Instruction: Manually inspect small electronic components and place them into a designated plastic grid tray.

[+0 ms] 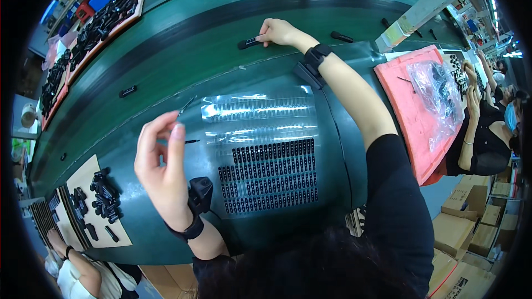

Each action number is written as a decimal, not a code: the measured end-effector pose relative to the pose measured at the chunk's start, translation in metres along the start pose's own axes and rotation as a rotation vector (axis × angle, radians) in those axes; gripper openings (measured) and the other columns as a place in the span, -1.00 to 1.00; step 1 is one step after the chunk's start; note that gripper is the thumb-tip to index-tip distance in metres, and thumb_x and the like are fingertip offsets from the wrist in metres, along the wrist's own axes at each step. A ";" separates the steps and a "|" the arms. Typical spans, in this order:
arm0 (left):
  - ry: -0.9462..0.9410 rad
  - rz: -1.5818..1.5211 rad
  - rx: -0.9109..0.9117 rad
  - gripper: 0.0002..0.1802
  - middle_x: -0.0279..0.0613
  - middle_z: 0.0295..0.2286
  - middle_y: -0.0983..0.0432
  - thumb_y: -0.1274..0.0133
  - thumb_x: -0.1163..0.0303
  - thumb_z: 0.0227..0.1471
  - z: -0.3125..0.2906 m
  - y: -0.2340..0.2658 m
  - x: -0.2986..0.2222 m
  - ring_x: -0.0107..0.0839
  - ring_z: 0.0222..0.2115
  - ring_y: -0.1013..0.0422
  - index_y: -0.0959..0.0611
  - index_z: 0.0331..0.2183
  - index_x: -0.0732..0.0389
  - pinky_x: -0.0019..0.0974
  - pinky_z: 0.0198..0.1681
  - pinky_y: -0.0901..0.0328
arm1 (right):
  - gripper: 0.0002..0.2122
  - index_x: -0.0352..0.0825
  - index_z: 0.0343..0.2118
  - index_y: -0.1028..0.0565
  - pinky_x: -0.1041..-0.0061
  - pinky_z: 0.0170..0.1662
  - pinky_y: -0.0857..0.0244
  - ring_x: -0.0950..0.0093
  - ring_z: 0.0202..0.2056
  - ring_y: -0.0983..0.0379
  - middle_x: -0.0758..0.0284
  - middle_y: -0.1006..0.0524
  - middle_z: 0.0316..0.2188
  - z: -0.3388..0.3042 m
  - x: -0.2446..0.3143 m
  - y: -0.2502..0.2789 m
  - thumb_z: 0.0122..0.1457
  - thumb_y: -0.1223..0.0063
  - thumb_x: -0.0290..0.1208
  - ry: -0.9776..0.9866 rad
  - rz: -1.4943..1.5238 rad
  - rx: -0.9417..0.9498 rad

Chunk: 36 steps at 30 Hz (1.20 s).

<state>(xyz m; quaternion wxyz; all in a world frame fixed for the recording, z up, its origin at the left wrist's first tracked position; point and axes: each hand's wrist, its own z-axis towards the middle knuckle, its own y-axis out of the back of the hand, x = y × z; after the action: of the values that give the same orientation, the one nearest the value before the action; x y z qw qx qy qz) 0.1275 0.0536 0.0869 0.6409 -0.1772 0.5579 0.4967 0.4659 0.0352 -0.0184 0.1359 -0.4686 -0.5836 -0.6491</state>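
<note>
My right hand [280,31] reaches far out over the green conveyor belt [183,50], its fingertips closed on a small black part [249,42] that lies on the belt. My left hand [160,160] is raised near me, with thumb and fingers pinched around a thin dark tool [186,106] that points up and right. Both wrists wear black bands. Below my arms lies a clear plastic tray [257,108], its lower rows filled with several small black pieces [271,180]. A thin dark pin [192,142] lies beside the tray.
More black parts [127,91] [342,37] ride the belt. Cardboard sheets with black parts [102,199] lie at left, trays of parts [105,19] at top left. A pink foam tray [404,105] holds a plastic bag [438,91]. Co-workers sit right [482,138] and lower left [75,271]. Cardboard boxes [460,232] stand at lower right.
</note>
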 end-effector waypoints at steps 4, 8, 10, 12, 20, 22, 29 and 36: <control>-0.021 -0.010 -0.034 -0.90 -0.34 -0.49 -0.38 0.02 0.55 -0.12 -0.005 0.009 -0.004 -0.68 -0.57 -0.19 -0.52 -0.43 0.30 -0.62 -0.57 -0.02 | -0.75 -0.29 -0.43 -0.47 0.51 -0.28 -0.26 0.39 -0.37 -0.38 0.27 -0.48 -0.44 0.008 -0.039 0.019 -0.16 -0.16 -0.27 0.135 -0.286 -0.132; -0.056 -0.038 -0.028 -0.96 -0.34 -0.52 -0.36 0.03 0.56 -0.12 -0.007 0.013 -0.007 -0.67 -0.58 -0.17 -0.51 -0.49 0.31 -0.61 -0.57 -0.01 | -0.61 -0.25 -0.34 -0.47 0.47 -0.20 -0.24 0.34 -0.27 -0.37 0.24 -0.47 -0.33 -0.011 -0.081 0.078 -0.29 -0.25 -0.22 0.101 -0.402 -0.224; -0.069 -0.048 -0.031 -0.97 -0.34 -0.53 -0.36 0.03 0.57 -0.12 -0.009 0.013 -0.009 -0.67 -0.59 -0.17 -0.51 -0.51 0.31 -0.61 -0.58 0.00 | -0.59 -0.27 -0.31 -0.44 0.51 -0.20 -0.20 0.43 -0.26 -0.32 0.29 -0.43 -0.34 -0.034 -0.105 0.103 -0.28 -0.26 -0.24 -0.106 -0.301 -0.188; -0.063 -0.026 -0.002 -0.99 -0.34 -0.55 -0.36 0.00 0.57 -0.16 -0.010 0.011 -0.012 -0.67 -0.60 -0.17 -0.51 -0.55 0.31 -0.60 -0.58 0.01 | -0.59 -0.30 -0.29 -0.40 0.56 -0.23 -0.18 0.53 -0.31 -0.28 0.34 -0.40 -0.40 -0.057 -0.128 0.116 -0.24 -0.26 -0.28 -0.263 -0.274 -0.190; -0.081 -0.032 0.091 -0.91 -0.36 -0.64 -0.34 -0.13 0.59 -0.32 -0.011 0.000 -0.016 -0.63 -0.63 -0.19 -0.52 -0.62 0.30 -0.56 -0.59 -0.01 | -0.77 -0.36 -0.43 -0.34 0.70 -0.40 -0.16 0.63 -0.51 -0.27 0.43 -0.38 -0.61 -0.061 -0.072 0.082 -0.09 -0.14 -0.41 -0.041 -0.201 -0.456; -0.074 -0.034 0.105 -0.89 -0.36 -0.64 -0.34 -0.15 0.60 -0.35 -0.014 0.000 -0.016 -0.63 -0.63 -0.19 -0.53 -0.63 0.30 -0.56 -0.59 -0.01 | -0.83 -0.37 -0.45 -0.32 0.77 -0.47 -0.13 0.70 -0.51 -0.27 0.42 -0.38 -0.60 -0.080 -0.022 0.056 -0.05 -0.08 -0.46 0.029 0.139 -0.310; 0.037 -0.505 0.124 -0.86 -0.36 -0.68 -0.31 -0.17 0.65 -0.40 -0.016 -0.012 -0.016 -0.64 -0.64 -0.16 -0.55 -0.62 0.32 -0.56 -0.58 -0.04 | -0.75 -0.41 -0.32 -0.41 0.74 -0.53 -0.18 0.65 -0.46 -0.35 0.36 -0.42 -0.39 -0.179 0.110 -0.031 -0.15 -0.11 -0.62 0.350 0.246 -0.304; 0.226 -0.661 0.261 -0.86 -0.35 -0.66 -0.25 -0.07 0.68 -0.38 -0.017 -0.019 -0.018 -0.58 -0.60 -0.13 -0.44 -0.68 0.29 -0.55 -0.51 -0.02 | -0.70 -0.37 -0.35 -0.48 0.71 -0.56 -0.26 0.55 -0.59 -0.41 0.30 -0.49 -0.54 -0.203 0.142 -0.041 -0.26 -0.18 -0.61 0.608 0.104 -0.350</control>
<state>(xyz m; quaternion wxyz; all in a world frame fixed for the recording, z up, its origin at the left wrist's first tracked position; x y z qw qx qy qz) 0.1362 0.0241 0.0919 0.7181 -0.3183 0.5965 0.1646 0.2710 -0.0805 0.0889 0.2541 -0.2995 -0.3718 -0.8412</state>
